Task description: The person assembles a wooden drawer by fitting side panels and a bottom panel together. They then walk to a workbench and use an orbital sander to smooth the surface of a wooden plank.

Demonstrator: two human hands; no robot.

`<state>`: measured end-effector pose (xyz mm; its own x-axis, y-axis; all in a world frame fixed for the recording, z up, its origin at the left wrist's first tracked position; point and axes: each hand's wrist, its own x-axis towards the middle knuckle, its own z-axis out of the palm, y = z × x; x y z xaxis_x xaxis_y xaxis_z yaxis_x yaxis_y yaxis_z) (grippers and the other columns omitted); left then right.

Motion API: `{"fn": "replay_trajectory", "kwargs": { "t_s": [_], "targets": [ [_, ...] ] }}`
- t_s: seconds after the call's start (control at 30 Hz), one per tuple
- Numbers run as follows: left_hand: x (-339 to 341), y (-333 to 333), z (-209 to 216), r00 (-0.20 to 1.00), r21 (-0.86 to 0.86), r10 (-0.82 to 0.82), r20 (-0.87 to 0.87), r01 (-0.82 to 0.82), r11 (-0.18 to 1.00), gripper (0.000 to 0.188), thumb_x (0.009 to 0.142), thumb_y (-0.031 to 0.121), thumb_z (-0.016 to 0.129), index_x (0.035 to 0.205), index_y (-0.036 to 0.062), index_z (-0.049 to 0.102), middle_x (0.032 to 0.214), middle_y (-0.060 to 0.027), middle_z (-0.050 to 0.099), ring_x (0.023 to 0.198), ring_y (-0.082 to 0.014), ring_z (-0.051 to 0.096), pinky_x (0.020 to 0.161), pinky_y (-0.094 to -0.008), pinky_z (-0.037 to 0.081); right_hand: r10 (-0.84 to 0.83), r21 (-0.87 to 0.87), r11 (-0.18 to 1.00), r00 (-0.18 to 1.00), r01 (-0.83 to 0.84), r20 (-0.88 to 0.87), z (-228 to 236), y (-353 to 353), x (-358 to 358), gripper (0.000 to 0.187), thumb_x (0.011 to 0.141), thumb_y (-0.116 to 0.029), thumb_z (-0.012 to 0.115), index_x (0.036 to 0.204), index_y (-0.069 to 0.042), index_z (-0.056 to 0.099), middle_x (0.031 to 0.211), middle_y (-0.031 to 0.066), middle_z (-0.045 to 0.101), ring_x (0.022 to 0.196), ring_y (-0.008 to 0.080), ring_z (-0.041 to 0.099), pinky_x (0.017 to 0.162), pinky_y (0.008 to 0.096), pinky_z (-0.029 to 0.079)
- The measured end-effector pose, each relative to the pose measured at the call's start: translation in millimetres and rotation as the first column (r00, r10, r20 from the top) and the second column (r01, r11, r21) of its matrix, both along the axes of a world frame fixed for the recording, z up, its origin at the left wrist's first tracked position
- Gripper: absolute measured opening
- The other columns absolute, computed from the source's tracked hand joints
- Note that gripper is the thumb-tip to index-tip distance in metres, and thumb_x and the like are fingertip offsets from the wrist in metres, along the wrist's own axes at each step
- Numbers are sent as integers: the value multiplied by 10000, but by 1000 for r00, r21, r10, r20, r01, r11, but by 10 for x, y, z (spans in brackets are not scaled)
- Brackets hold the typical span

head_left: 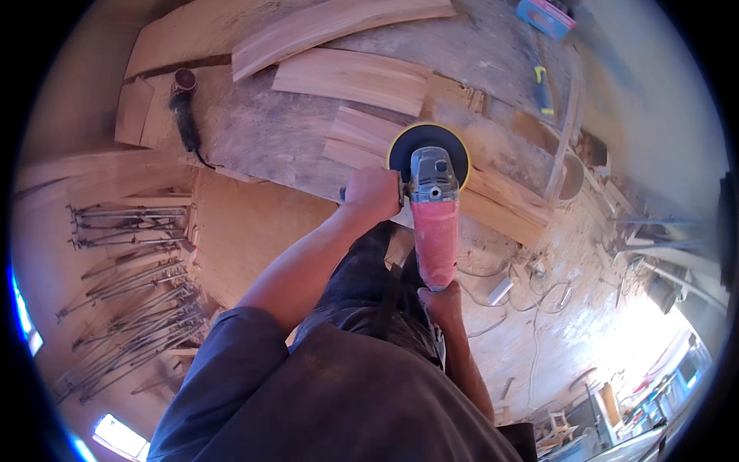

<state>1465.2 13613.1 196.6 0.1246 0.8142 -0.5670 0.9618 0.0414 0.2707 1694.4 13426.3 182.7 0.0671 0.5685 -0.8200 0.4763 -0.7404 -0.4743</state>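
Observation:
A pink-red angle sander (436,231) with a grey metal head and a round black, yellow-rimmed disc (408,144) is held in front of my body. My left hand (372,194) is closed round its side handle, whose dark end shows past the fist. At the rear end of the body, my right hand (443,302) is closed, its fingers partly hidden. The disc lies over wooden boards on the workbench; whether it touches them I cannot tell. Just left of the disc is a short striped board (358,137), and a longer plank (504,204) runs out to the right.
Wide curved boards (350,77) lie across the dusty bench (265,127). A smaller dark sander (185,115) with a cord rests at the left. A yellow-handled tool (543,91) and a blue-pink box (546,17) are far right. Several bar clamps (138,308) stand at left; cords (535,339) trail over the floor.

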Motion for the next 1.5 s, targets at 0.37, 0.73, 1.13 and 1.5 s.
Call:
{"fn": "replay_trajectory", "kwargs": {
  "t_s": [0.37,0.73,1.13,1.5],
  "targets": [
    [-1239,-162,-15,944,47,330,17,-330,943,252,797,210,663,985,64,744,930,-216,724,891,-389,712,786,-495,567,196,-5,981,980,-196,-13,125,562,-915,383,705,-168,734,1038,18,697,978,252,723,999,398,699,849,459,542],
    [-1272,-294,147,972,-118,235,-20,-236,965,240,760,178,670,937,39,755,940,-214,730,915,-390,714,818,-489,567,289,64,955,957,-289,10,-98,175,-751,334,729,-153,745,941,88,654,710,145,677,605,201,667,552,369,510],
    [-1276,-256,172,971,-148,238,16,-233,961,217,771,180,693,936,50,749,979,-204,729,974,-379,705,839,-494,559,199,-218,957,980,-192,13,387,540,-973,374,701,-147,739,991,83,688,895,233,729,878,303,734,747,415,551],
    [-1646,-44,120,947,-117,321,-2,-319,941,229,769,171,680,950,49,750,970,-223,723,951,-390,707,849,-482,557,270,-150,951,963,-270,-17,319,904,-1213,384,698,-161,747,991,78,684,866,212,729,836,278,732,722,402,547]
  ]
}}
